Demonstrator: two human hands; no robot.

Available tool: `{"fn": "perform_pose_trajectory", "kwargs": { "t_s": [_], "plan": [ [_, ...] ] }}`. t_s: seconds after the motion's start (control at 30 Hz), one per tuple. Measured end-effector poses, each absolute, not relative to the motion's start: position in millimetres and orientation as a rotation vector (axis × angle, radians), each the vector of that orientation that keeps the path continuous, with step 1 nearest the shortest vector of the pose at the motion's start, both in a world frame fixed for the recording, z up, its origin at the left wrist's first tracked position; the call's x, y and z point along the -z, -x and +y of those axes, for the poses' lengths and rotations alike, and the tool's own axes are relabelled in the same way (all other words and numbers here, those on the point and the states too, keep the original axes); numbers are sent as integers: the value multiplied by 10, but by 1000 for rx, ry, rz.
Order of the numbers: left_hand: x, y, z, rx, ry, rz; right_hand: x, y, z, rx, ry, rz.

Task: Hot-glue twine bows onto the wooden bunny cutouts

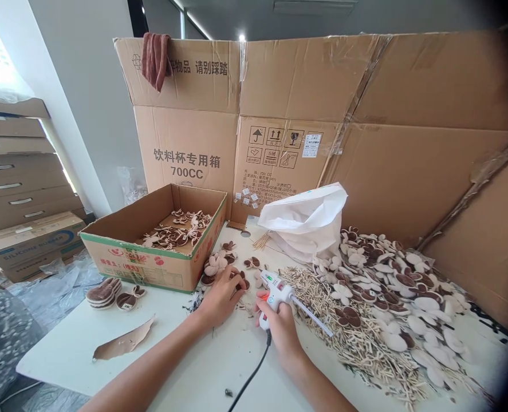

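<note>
My right hand is wrapped round a white glue gun, with a glue stick out of its back and a black cord hanging down. The gun's nozzle points up and to the left. My left hand has its fingers closed on a small brown felt piece at the middle of the table. Other brown and cream felt pieces lie just behind my left hand. One brown piece with a string bow rests between the hands, farther back.
An open cardboard box with finished-looking pieces stands at the back left. Right of the hands spread a heap of short cords and a pile of felt shapes. A white bag stands behind. Torn cardboard lies front left.
</note>
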State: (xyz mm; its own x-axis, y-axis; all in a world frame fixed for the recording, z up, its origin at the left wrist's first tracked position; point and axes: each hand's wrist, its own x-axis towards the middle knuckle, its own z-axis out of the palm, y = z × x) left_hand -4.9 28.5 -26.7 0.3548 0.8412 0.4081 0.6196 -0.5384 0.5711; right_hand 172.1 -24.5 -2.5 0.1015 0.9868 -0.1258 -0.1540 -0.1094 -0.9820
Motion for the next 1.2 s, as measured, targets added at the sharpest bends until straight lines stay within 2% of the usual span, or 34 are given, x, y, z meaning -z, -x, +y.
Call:
{"fn": "perform_pose_trajectory", "kwargs": {
  "t_s": [0.23, 0.37, 0.67, 0.9, 1.1, 1.2],
  "plan": [
    [72, -26, 152, -1156, -2052, 1054, 23, -1747, -250, -1218, 1296, -906],
    [-11, -35, 97, -1126, -1915, 922, 18, -1769, -246, -1195, 1308, -875],
    [-88, -44, 58, -1050, -1848, 851, 24, -1774, -241, -1227, 1250, -897],
    [-146, 11, -15, -1139, -1939, 946, 23, -1784, -237, -1175, 1251, -831],
    [-168, 134, -3, -874, -1983, 889, -25, -1780, -237, -1177, 1247, -857],
    [-116, 118, 34, -880, -1921, 835, -47, -1747, -256, -1210, 1242, -845]
  ]
}}
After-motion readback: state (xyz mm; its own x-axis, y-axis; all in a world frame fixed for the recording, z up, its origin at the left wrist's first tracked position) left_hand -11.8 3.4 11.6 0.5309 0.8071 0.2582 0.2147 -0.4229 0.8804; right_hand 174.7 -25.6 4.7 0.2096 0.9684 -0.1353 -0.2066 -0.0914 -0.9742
